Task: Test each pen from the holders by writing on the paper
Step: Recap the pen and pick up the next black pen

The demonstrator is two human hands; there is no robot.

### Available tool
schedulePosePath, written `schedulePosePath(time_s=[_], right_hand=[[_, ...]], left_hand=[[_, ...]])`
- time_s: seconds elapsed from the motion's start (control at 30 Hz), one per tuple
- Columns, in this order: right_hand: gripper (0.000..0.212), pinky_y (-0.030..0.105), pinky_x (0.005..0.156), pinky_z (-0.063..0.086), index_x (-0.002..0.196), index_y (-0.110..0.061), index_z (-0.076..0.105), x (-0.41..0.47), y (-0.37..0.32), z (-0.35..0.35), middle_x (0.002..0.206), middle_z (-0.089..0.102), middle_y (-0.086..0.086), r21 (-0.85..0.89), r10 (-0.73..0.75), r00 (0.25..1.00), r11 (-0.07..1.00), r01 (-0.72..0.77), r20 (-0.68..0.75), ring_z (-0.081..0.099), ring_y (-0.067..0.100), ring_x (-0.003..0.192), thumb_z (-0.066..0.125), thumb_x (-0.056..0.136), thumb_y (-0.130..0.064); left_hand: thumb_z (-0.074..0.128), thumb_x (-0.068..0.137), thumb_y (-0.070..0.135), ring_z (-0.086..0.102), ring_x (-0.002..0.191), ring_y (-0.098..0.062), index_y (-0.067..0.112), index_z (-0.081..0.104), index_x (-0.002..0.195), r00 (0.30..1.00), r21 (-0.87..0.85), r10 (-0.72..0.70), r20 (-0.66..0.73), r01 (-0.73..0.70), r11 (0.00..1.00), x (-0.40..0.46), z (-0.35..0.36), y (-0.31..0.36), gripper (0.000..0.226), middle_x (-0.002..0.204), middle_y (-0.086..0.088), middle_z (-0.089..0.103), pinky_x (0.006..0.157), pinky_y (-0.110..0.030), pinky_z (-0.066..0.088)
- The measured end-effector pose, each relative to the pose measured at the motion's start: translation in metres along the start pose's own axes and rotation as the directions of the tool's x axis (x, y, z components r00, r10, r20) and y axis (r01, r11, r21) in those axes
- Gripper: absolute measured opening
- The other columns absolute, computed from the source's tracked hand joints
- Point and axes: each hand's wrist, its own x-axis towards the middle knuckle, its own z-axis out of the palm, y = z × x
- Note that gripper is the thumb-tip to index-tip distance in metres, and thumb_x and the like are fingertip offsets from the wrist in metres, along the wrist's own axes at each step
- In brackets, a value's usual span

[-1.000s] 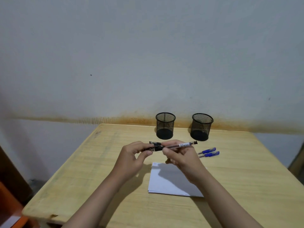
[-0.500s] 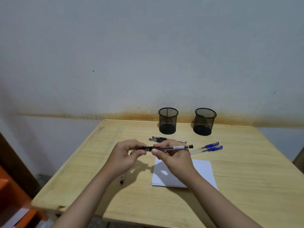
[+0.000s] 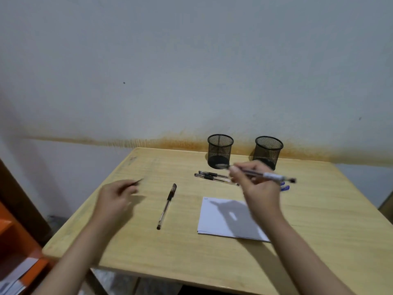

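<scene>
- Nearest, the white paper (image 3: 225,218) lies flat on the wooden table (image 3: 319,220), close to its front edge, with bare wood to its right.
- Left of the paper, a capped black pen (image 3: 167,206) lies alone, its long axis running near to far, cap end away from the person.
- The left hand (image 3: 116,201) has pulled away to the left and pinches a small dark cap (image 3: 138,181); it is blurred.
- The right hand (image 3: 258,186) grips the uncapped pen (image 3: 258,173) above the table, its long axis roughly level, tip pointing left; half a second ago both hands held it together.
- Behind, two black pens (image 3: 212,177) lie side by side.
- Two blue pens (image 3: 284,186) peek out past the right hand.
- Farthest, two mesh holders (image 3: 220,151) stand by the wall.
</scene>
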Motion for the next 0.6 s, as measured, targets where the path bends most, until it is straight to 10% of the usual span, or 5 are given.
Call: schedulePosePath(time_s=[0.17,0.43,0.6], right_hand=[[0.013,0.035,0.066,0.056,0.077,-0.014,0.066,0.012,-0.004,0.003,0.066,0.067,0.001,-0.012,0.036,0.999,0.999,-0.035,0.038,0.065,0.015,0.065,0.070,0.081,-0.003],[0.012,0.020,0.055,0.052,0.075,-0.007,0.061,-0.002,0.030,0.019,0.065,0.062,0.004,-0.009,0.168,0.979,0.986,-0.168,0.119,0.059,0.004,0.058,0.066,0.084,0.000],[0.010,0.025,0.053,0.049,0.076,-0.005,0.061,0.002,0.045,0.008,0.061,0.057,0.008,-0.036,0.245,0.966,0.969,-0.243,0.077,0.055,0.005,0.050,0.064,0.085,-0.003]], left_hand=[[0.064,0.083,0.006,0.063,0.087,-0.017,0.019,0.073,0.086,0.987,0.388,0.064,0.145,-0.116,0.914,0.006,-0.017,-0.022,0.016,0.084,0.003,0.069,0.071,-0.008,0.043],[0.063,0.085,0.016,0.053,0.101,-0.021,0.017,0.070,0.108,0.957,0.602,0.079,0.278,-0.238,0.762,0.007,0.002,-0.045,0.023,0.099,0.003,0.058,0.087,-0.042,0.049],[0.053,0.091,0.019,0.046,0.114,-0.022,0.016,0.056,0.126,0.954,0.578,0.106,0.280,-0.256,0.775,-0.004,0.012,-0.032,0.036,0.118,-0.002,0.053,0.094,-0.036,0.042]])
